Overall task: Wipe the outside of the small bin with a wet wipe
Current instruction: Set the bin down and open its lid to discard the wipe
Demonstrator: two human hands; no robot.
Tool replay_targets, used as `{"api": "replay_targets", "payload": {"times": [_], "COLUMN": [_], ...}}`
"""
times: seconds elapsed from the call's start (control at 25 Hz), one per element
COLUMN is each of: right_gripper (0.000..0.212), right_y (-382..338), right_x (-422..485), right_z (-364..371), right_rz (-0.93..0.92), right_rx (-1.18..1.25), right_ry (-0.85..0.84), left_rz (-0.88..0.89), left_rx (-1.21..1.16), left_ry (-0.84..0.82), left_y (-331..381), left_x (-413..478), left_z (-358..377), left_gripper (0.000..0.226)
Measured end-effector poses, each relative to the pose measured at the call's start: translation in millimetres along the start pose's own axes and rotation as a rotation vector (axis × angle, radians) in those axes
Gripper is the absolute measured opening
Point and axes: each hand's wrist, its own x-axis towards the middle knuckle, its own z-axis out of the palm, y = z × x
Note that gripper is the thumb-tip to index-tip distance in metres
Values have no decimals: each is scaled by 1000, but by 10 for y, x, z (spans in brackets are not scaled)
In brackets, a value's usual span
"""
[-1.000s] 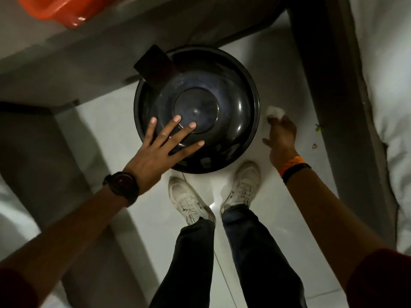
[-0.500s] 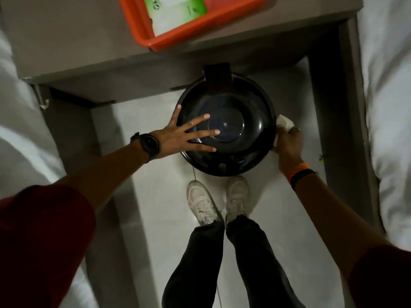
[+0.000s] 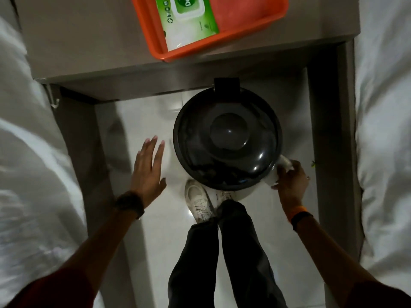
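A small round black bin with a domed lid stands on the white floor, seen from straight above. My right hand presses a white wet wipe against the bin's lower right side. My left hand hovers off the bin to its left, fingers apart, holding nothing. The bin's side walls are hidden under the lid.
An orange tray holding a green pack of wipes sits on a grey bedside table behind the bin. White beds flank the narrow floor gap on both sides. My feet in white shoes stand just before the bin.
My left hand has lifted off the lid and moved away to the left. My right hand with the wipe has slid along the bin's right side toward me. The view has pulled back.
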Motion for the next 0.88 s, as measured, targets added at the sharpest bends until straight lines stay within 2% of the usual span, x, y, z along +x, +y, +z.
{"api": "replay_targets", "payload": {"times": [0.04, 0.12, 0.24, 0.36, 0.44, 0.56, 0.64, 0.72, 0.8, 0.88], "right_gripper": [23, 19, 19, 21, 24, 29, 30, 27, 25, 23], "right_y": [-15, -109, -334, -620, -762, -875, -881, -865, -883, -1030], "right_x": [-89, -261, -381, -279, -91, 202, 331, 340, 203, 30], "right_z": [-14, -9, 162, 505, 766, 1074, 1170, 1136, 963, 670], "right_rz": [57, 140, 77, -69, -139, -162, -151, -121, -60, -60], "right_rx": [84, 237, 257, 109, -83, -350, -418, -334, -1, 307], "right_ry": [-24, -122, -285, -367, -390, -417, -392, -319, -190, 82], "left_rz": [-43, -17, 72, 79, 59, 18, 1, -66, -164, -266], "left_rx": [-43, -94, -155, -203, -228, -261, -266, -289, -379, -495], "left_ry": [4, 2, 13, 52, 86, 122, 166, 211, 276, 388], "left_y": [-6, 50, 267, 507, 617, 660, 598, 517, 443, 435], "left_x": [-143, -346, -367, -136, 69, 342, 452, 508, 529, 576], "left_z": [26, 70, 63, 5, -40, -106, -142, -198, -296, -477], "left_gripper": [110, 99, 86, 80, 79, 69, 61, 60, 61, 57]}}
